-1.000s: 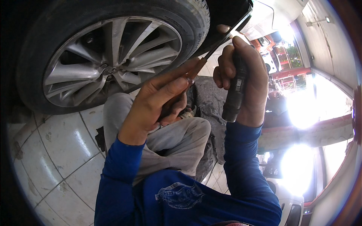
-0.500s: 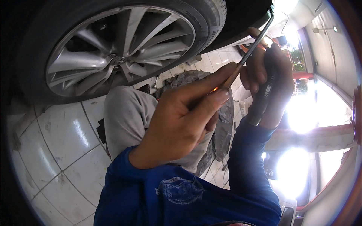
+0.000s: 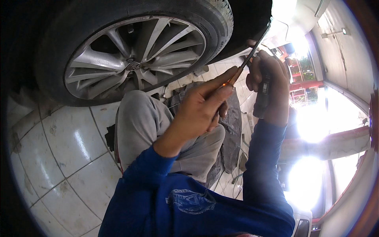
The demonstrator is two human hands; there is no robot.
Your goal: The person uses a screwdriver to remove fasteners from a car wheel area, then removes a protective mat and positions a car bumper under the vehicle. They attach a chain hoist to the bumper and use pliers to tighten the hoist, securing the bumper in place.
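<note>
Wheel [image 3: 133,65] at eleven o'clock
Our left hand [image 3: 205,103] holds a thin rod [image 3: 248,59] toward one o'clock, our right hand [image 3: 273,75] a black cylinder [image 3: 262,96]

This is looking like a car repair workshop: a car wheel [image 3: 136,65] is standing near a person [image 3: 158,197] who is holding a thin tool [image 3: 249,57], and a dark sheet [image 3: 233,130] is covering part of the smudged tiled floor [image 3: 79,138].

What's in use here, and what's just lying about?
In use:
- slim tool, held in the left hand
- black cylinder, held in the right hand

Apparently just around:
- dark sheet, spread on the floor
- wheel, touched by neither hand
</note>
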